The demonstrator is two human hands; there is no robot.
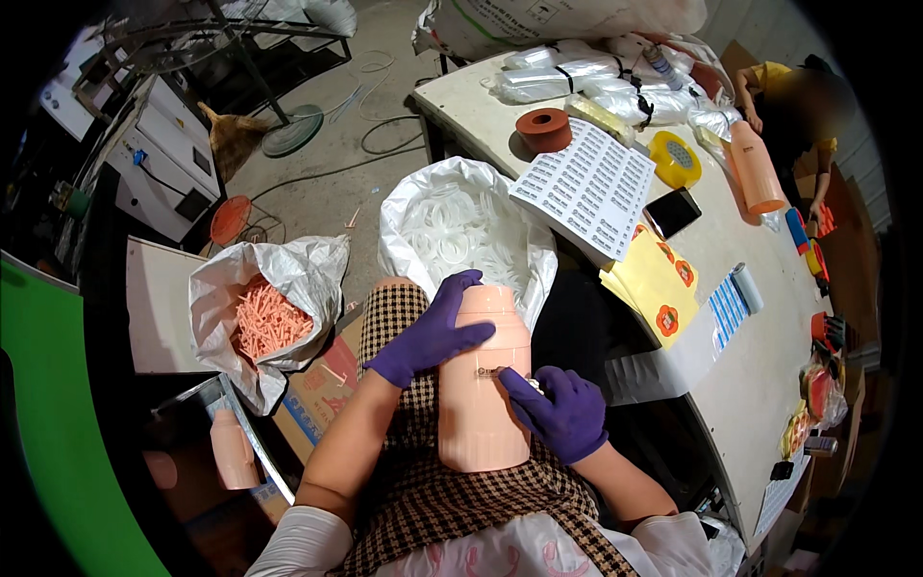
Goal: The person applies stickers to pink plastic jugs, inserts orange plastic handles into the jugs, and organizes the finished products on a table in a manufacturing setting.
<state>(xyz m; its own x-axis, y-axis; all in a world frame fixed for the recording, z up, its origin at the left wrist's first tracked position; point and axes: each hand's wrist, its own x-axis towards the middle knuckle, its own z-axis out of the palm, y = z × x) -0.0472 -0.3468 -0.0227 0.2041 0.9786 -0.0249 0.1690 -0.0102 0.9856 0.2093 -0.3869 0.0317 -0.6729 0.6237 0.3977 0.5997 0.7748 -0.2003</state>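
Note:
A peach-pink plastic flask casing (481, 413) stands tilted on my lap, its narrower stepped end pointing away from me. My left hand (437, 332), in a purple glove, is wrapped round its upper left side, with the thumb across the front. A small dark label (487, 371) sits on the casing's front. My right hand (562, 412), also gloved in purple, is curled at the right side, one finger on the edge of that label. Something small and white shows between its fingers; what it is, I cannot make out.
A white sack (538, 260) of clear plastic rings stands ahead; another sack (317, 260) at left holds pink plastic pieces. On the table (702, 413) lie a label sheet (586, 183), tape rolls, a phone (673, 212) and another pink casing (755, 168). A person (769, 96) works far right.

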